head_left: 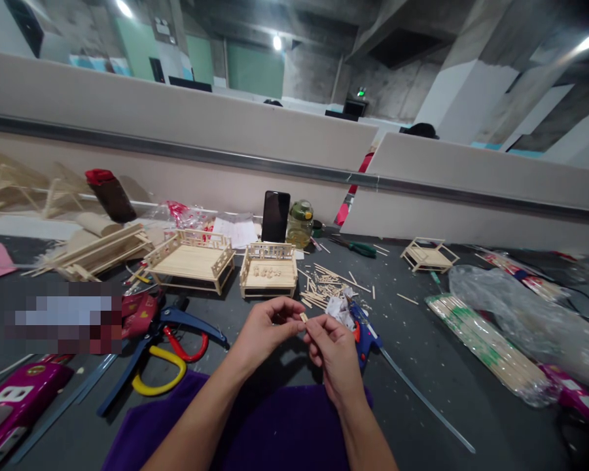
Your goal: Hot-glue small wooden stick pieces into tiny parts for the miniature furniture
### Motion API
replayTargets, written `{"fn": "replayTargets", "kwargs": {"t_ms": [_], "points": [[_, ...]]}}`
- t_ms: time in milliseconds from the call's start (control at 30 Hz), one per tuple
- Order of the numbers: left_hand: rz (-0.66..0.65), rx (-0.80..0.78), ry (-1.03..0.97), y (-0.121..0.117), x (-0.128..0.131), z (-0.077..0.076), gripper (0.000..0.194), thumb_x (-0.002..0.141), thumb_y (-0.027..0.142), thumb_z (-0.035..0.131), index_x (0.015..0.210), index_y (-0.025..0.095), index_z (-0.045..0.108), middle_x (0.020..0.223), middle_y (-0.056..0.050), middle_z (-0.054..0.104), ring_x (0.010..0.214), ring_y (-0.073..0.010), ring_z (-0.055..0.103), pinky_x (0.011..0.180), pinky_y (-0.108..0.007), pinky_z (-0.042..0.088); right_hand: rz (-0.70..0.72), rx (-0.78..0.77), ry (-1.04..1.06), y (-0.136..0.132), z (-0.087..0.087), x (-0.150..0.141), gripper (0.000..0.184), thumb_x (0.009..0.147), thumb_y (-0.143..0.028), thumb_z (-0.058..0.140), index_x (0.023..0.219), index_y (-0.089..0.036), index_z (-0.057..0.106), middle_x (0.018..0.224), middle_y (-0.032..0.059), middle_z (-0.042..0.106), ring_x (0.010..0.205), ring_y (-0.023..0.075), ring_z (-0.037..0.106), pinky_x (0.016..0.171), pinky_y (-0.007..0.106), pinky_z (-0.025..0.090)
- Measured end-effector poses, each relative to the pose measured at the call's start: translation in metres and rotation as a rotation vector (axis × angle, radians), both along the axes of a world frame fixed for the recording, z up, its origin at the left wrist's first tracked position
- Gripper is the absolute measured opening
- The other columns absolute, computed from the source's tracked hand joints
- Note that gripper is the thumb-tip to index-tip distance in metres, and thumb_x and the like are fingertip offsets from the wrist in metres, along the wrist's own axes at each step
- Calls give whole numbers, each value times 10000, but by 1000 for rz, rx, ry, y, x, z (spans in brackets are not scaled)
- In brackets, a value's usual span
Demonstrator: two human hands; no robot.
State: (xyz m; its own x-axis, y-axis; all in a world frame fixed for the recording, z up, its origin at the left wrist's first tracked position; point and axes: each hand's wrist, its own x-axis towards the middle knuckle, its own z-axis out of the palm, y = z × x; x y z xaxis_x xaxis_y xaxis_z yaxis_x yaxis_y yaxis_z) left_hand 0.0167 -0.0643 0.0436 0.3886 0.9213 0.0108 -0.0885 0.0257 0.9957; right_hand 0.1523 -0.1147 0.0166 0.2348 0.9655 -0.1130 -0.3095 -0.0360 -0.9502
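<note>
A tiny piece of pale wooden stick (303, 317) is pinched between the fingertips of both hands. My left hand (269, 322) holds it from the left, thumb and forefinger together. From the right, my right hand (334, 347) grips it with its fingers curled. Just beyond them stands a miniature wooden bench (269, 269) with small bits on its seat. A larger miniature bench (191, 260) is left of it. Short cut sticks (326, 284) lie heaped behind the hands. Beside my right hand rests a blue hot glue gun (366, 333) with a glue stick (427, 399) trailing from it.
Blue-handled cutters (191, 322) and scissors with red and yellow handles (161, 371) lie at left. A phone (275, 216) and a jar (300, 224) stand at the back. Bagged sticks (488, 347), green-handled pliers (360, 248) and a small wooden frame (428, 256) are at right.
</note>
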Motion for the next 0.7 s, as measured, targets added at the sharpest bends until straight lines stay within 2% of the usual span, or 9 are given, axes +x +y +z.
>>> {"fn": "replayTargets", "kwargs": {"t_ms": [200, 700], "points": [[-24, -34, -32, 1, 0, -2, 305, 637, 273, 800, 889, 138, 694, 770, -26, 667, 716, -139, 582, 696, -263, 451, 0, 0, -15, -2, 0, 1, 334, 714, -460, 752, 740, -142, 651, 574, -21, 580, 412, 29, 382, 344, 123, 240], [-26, 27, 15, 2, -3, -4, 279, 676, 310, 777, 901, 150, 735, 812, -48, 662, 757, -162, 569, 707, -278, 437, 1, -15, -51, -2, -1, 3, 332, 709, -461, 750, 746, -146, 653, 554, -26, 567, 397, 32, 369, 358, 144, 200]]}}
